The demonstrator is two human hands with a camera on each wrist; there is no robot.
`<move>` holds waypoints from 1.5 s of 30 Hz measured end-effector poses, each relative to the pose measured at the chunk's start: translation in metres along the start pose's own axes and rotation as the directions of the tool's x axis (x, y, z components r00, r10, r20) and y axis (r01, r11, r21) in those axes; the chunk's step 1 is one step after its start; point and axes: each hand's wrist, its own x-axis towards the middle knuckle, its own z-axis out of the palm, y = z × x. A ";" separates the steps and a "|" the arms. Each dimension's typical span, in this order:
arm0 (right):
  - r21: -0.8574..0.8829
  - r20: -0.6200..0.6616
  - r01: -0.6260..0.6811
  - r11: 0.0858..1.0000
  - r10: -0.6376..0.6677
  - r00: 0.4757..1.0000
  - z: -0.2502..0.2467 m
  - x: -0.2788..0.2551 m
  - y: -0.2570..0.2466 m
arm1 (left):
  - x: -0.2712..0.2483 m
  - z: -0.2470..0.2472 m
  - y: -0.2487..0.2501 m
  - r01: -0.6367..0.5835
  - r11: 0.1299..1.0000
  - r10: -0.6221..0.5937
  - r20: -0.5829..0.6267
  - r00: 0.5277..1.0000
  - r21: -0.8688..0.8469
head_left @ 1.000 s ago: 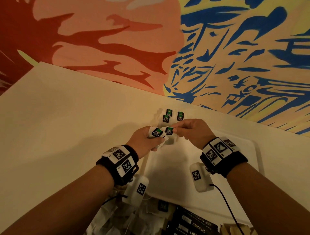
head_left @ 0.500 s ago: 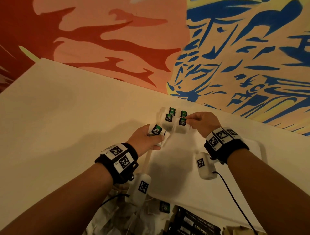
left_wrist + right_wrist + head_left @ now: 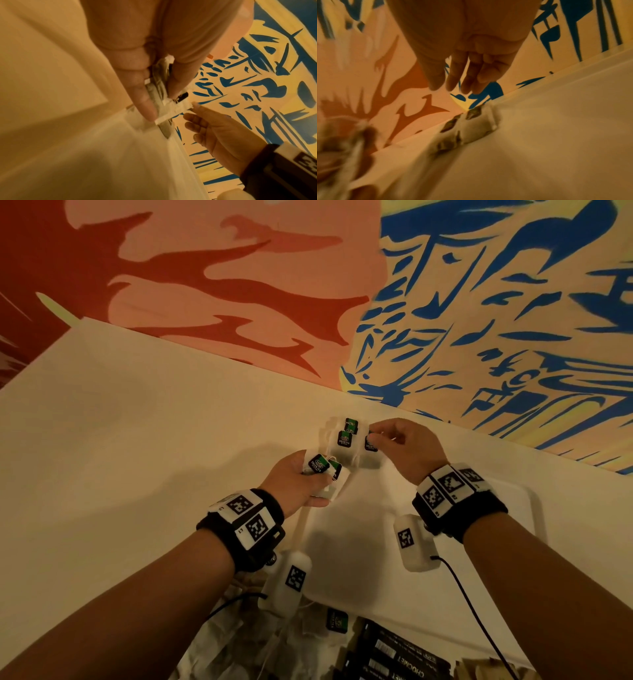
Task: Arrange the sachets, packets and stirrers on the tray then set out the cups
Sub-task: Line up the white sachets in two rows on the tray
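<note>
Several white tea sachets with green tags (image 3: pixel 345 438) lie in a tight group in the far left corner of the white tray (image 3: pixel 524 508). My left hand (image 3: pixel 313 479) hovers just in front of that group and pinches a small bunch of the same sachets (image 3: pixel 318 463) between thumb and fingers; the left wrist view shows the bunch (image 3: pixel 160 93) squeezed flat. My right hand (image 3: pixel 376 436) hangs over the right side of the laid group. Its fingers (image 3: pixel 453 79) are straight and hold nothing, a little above the sachets (image 3: pixel 471 121).
At the near edge lie more loose sachets (image 3: pixel 337 619), black packets (image 3: pixel 394 659) and pale wooden pieces (image 3: pixel 489 671). The tray sits on a cream table (image 3: pixel 120 457) against a painted wall (image 3: pixel 479 320). A cable (image 3: pixel 479 621) runs from my right wrist.
My right hand took a sachet from the left hand's bunch, carried it to the group in the tray's far corner and let it go. The left hand barely moved.
</note>
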 end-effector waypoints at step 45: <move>-0.062 0.107 -0.044 0.997 0.050 0.993 0.026 0.013 -0.018 | -0.006 -0.024 0.005 -0.073 0.993 0.093 -0.229 0.969 0.095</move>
